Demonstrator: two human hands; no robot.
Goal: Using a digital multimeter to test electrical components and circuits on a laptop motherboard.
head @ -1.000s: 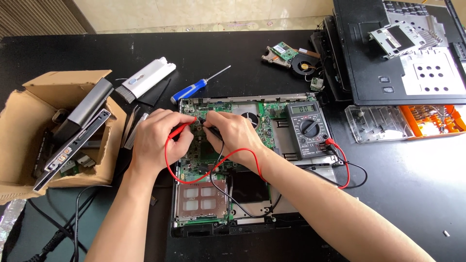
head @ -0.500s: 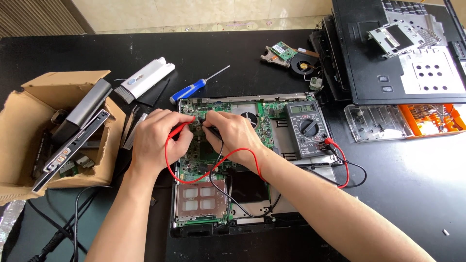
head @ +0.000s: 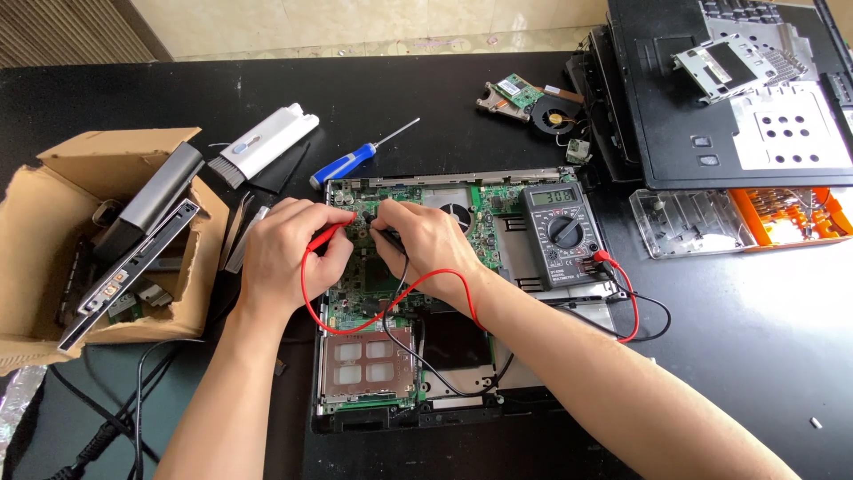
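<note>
Left hand (head: 289, 258) pinches the thin red probe (head: 330, 233), right hand (head: 422, 244) the black probe (head: 384, 236), tips probably touching the green laptop board (head: 391, 191); next, hold steady.

Left flank: cardboard box (head: 53, 222) and brush (head: 262, 147) crowd the worktop (head: 426, 98).
Right flank: multimeter (head: 560, 236) sits on the opened laptop (head: 373, 373); red lead (head: 626, 302) loops beside it.
Far edge: bare worktop beyond the screwdriver (head: 355, 160).
Near right: open worktop.

cardboard box (head: 53, 222), blue screwdriver (head: 348, 164), fan (head: 555, 116)
</note>
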